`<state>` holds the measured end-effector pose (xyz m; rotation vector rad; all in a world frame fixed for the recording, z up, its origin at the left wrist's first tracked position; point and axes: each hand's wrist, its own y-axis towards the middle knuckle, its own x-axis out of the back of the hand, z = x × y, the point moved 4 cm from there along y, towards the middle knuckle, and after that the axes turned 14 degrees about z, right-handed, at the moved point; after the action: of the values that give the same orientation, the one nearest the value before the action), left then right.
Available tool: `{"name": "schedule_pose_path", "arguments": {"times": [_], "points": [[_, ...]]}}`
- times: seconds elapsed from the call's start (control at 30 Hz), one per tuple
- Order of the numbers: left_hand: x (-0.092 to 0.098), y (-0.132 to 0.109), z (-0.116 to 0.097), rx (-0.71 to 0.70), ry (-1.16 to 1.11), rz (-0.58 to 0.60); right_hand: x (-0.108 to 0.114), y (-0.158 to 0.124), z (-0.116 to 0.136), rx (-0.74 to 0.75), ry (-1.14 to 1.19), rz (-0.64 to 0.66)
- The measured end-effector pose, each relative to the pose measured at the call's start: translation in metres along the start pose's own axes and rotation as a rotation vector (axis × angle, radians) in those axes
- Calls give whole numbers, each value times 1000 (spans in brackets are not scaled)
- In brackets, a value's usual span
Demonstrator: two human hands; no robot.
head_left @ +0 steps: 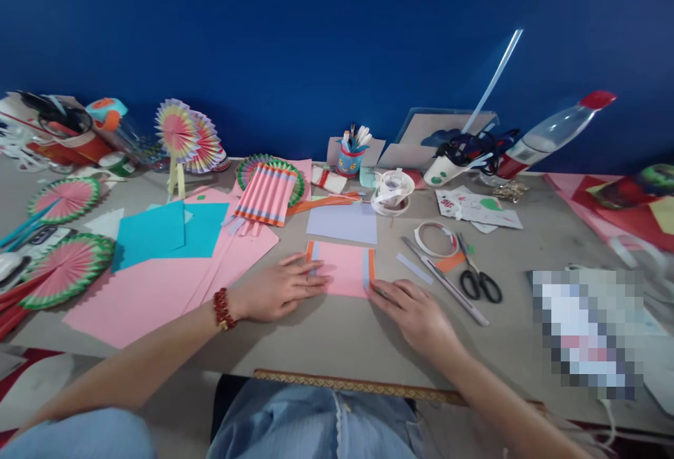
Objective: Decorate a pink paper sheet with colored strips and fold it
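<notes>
A small pink sheet of paper [342, 269] lies flat on the table in front of me, with orange and lilac strips along its left and right sides. My left hand [276, 287] rests over its left side, fingers stretched out and spread. At the lower right corner, my right hand [413, 310] touches the paper with its fingertips, fingers extended; its thumb is not clearly visible. A lilac sheet [343, 223] lies just behind the pink one. Right of it are a narrow lilac strip [414, 269], a craft knife [447, 283], a roll of tape [436, 238] and black-handled scissors [480, 283].
Large pink sheets [142, 297] and turquoise paper [171, 234] spread out on the left. A pleated pink paper [266, 194] and paper fans [66, 271] lie nearby. A pen cup [349, 162] and a tilted bottle [558, 129] stand near the blue wall.
</notes>
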<state>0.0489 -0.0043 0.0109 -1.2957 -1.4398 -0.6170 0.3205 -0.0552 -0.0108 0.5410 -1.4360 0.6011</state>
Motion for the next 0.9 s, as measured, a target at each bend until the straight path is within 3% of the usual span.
{"name": "schedule_pose_path", "arguments": {"times": [0.13,0.37,0.53,0.77,0.83,0.9], "points": [[-9,-20,2,113,4,-23,0,-10,3,-52,-32,9],[-18,-34,-5,250,98,-77,9,-7,5,-58,-17,-18],[-16,-38,-13,361,77,-152,23,13,9,-23,29,-15],[-17,-38,-17,353,23,-202,21,36,19,20,-73,-20],[-14,-41,-18,386,-99,-309,20,34,16,21,-25,-42],[-11,-47,-18,466,-302,-509,22,30,12,6,97,-104]]}}
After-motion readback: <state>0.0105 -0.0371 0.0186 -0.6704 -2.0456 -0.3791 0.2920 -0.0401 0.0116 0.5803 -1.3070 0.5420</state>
